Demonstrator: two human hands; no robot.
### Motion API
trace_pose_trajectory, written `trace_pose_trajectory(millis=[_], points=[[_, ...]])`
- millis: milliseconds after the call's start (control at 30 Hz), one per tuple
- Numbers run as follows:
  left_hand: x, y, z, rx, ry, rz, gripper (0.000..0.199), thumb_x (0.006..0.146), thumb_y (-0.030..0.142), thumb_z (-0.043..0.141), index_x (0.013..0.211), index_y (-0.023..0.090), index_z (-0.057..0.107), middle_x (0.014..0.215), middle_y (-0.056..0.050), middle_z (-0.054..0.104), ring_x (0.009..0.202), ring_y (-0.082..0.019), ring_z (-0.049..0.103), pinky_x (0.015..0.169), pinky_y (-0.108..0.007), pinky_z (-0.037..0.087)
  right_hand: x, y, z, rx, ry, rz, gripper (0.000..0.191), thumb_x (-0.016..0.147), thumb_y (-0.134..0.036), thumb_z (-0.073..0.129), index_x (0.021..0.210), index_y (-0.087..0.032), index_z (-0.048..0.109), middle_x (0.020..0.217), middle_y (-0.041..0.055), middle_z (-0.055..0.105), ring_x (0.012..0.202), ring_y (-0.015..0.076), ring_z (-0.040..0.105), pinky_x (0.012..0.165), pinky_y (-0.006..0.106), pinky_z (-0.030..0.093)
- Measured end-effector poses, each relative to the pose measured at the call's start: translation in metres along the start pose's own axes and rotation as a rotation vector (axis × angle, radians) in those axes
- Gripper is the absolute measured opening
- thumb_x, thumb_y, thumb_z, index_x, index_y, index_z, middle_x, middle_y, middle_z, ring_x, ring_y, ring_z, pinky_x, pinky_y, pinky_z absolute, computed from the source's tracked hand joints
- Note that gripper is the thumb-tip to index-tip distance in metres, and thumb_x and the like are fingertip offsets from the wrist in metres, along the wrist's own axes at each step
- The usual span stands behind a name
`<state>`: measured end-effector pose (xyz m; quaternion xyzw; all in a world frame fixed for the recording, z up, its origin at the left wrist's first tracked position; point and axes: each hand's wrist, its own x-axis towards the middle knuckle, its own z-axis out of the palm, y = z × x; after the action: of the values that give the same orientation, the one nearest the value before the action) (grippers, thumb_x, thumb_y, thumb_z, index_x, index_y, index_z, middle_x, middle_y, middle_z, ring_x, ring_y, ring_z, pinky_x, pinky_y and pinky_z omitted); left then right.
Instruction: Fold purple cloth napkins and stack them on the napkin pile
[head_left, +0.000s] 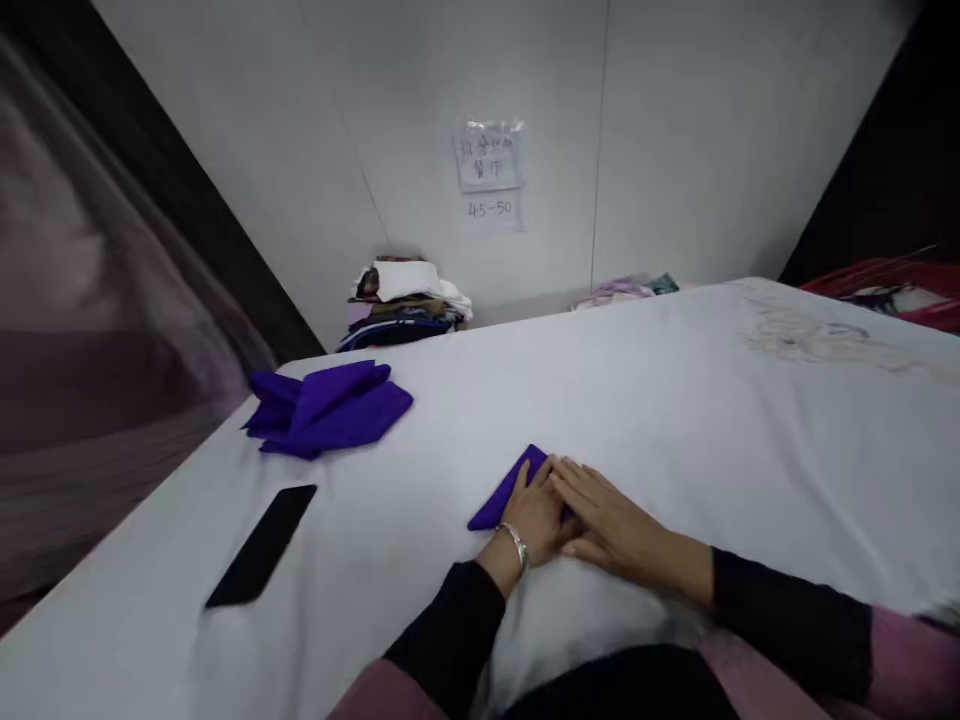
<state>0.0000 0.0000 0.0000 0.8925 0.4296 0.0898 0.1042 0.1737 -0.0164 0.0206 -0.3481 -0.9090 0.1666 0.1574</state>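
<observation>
A small purple cloth [497,507], folded into a pointed shape, lies on the white-covered table. My left hand [536,515] rests flat on it with the fingers stretched out, and a silver bracelet [517,546] circles that wrist. From the right, my right hand [604,515] presses beside it, fingers extended, its fingertips meeting those of the left. Both hands hide most of the folded cloth's right side. Farther off to the left sits a larger, loosely crumpled purple cloth [330,408], touched by neither hand.
A flat black rectangular object [262,545] lies on the table [420,580] at the left. Behind the far edge are a stack of folded fabrics [405,305] and a pinkish cloth pile [619,290]. Paper signs [489,175] hang on the wall. Red fabric [892,285] lies at far right.
</observation>
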Motion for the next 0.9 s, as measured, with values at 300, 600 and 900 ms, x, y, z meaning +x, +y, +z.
trace_pose_trajectory(millis=[300, 600, 900], points=[[-0.004, -0.004, -0.007, -0.041, -0.016, 0.032, 0.076, 0.083, 0.062, 0.035, 0.144, 0.021, 0.014, 0.150, -0.008, 0.021, 0.139, -0.024, 0.010, 0.111, -0.050, 0.007, -0.005, 0.017, 0.020, -0.065, 0.004, 0.007, 0.085, 0.087, -0.056, 0.041, 0.144, -0.020, -0.010, 0.151, 0.0107, 0.005, 0.138, 0.0256, 0.006, 0.110, 0.048, 0.017], [-0.057, -0.050, -0.021, 0.010, 0.041, -0.381, 0.066, 0.087, 0.055, 0.033, 0.139, 0.015, 0.028, 0.147, -0.013, 0.028, 0.137, -0.027, 0.019, 0.109, -0.053, 0.011, -0.007, 0.022, 0.024, -0.109, -0.031, -0.002, 0.073, 0.087, -0.058, 0.037, 0.145, -0.018, 0.016, 0.150, 0.0115, 0.013, 0.138, 0.0271, 0.009, 0.110, 0.049, 0.016], [-0.071, -0.036, -0.027, -0.074, 0.313, -0.536, 0.027, 0.085, 0.033, 0.047, 0.104, 0.021, 0.061, 0.093, -0.005, 0.063, 0.086, -0.019, 0.057, 0.078, -0.032, 0.043, -0.005, 0.022, 0.020, -0.071, -0.056, 0.010, 0.073, 0.087, -0.059, 0.037, 0.144, -0.019, 0.020, 0.150, 0.0110, 0.014, 0.137, 0.0282, 0.009, 0.110, 0.049, 0.015]])
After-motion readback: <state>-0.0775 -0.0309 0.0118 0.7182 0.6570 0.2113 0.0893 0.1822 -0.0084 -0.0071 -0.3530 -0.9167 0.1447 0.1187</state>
